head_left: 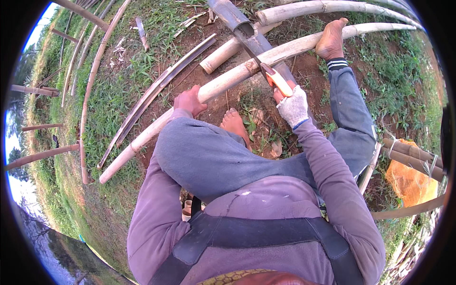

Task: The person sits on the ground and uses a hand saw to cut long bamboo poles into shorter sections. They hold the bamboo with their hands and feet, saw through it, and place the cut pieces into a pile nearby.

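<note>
A long pale bamboo pole [223, 84] runs slantwise across the ground in front of me, from lower left to upper right. My left hand [191, 100], bare, is wrapped round the pole near my knee. My right hand [292, 107], in a white knit glove, grips the orange and white handle of a hand saw [278, 81]. The saw's dark blade lies across the pole at a joint; how deep it sits I cannot tell. One bare foot [331, 40] presses on the pole to the right of the saw. A dark grey beam or pipe [268, 46] passes beneath the pole.
Another bamboo pole [313, 12] lies beyond, with a shorter piece [221, 56] near it. Split bamboo strips [156, 90] lie on the grass at left. A bamboo rail [95, 66] stands at far left. Tied poles [411, 156] and an orange mesh sack [411, 178] are at right.
</note>
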`<action>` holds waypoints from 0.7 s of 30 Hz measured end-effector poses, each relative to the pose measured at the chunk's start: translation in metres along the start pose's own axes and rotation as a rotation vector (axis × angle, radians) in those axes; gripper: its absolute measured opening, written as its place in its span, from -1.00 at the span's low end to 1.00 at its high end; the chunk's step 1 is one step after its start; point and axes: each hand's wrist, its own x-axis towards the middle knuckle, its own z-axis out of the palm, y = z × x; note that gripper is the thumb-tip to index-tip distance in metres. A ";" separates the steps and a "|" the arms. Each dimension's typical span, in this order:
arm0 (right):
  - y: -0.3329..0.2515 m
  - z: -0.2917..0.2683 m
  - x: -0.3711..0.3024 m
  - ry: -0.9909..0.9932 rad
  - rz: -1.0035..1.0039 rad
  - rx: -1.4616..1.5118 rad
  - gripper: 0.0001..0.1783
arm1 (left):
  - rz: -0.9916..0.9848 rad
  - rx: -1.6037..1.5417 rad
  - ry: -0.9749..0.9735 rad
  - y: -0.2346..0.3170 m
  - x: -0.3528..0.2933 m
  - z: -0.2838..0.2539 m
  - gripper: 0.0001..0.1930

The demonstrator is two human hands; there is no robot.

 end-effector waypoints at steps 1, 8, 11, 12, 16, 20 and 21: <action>-0.010 0.010 0.010 0.018 -0.026 0.006 -0.75 | -0.003 -0.002 0.001 -0.003 -0.002 0.003 -0.27; -0.020 -0.112 -0.108 -0.109 -0.117 -0.008 -0.86 | -0.018 -0.035 0.002 -0.017 -0.010 0.013 -0.31; 0.018 -0.084 -0.119 -0.026 -0.035 0.183 -0.85 | -0.006 -0.027 0.008 -0.012 -0.005 0.011 -0.35; 0.001 -0.066 -0.082 -0.105 -0.099 0.069 -0.86 | -0.006 -0.016 0.009 -0.014 -0.007 0.012 -0.36; 0.001 0.016 0.009 0.016 -0.044 -0.020 -0.72 | -0.015 -0.023 0.013 -0.001 0.005 0.010 -0.30; -0.018 -0.037 -0.041 -0.105 0.017 -0.011 -0.78 | -0.026 -0.044 0.048 -0.012 0.001 0.011 -0.28; -0.019 -0.061 -0.065 -0.117 -0.009 0.034 -0.82 | -0.039 -0.050 0.042 -0.016 -0.004 0.014 -0.28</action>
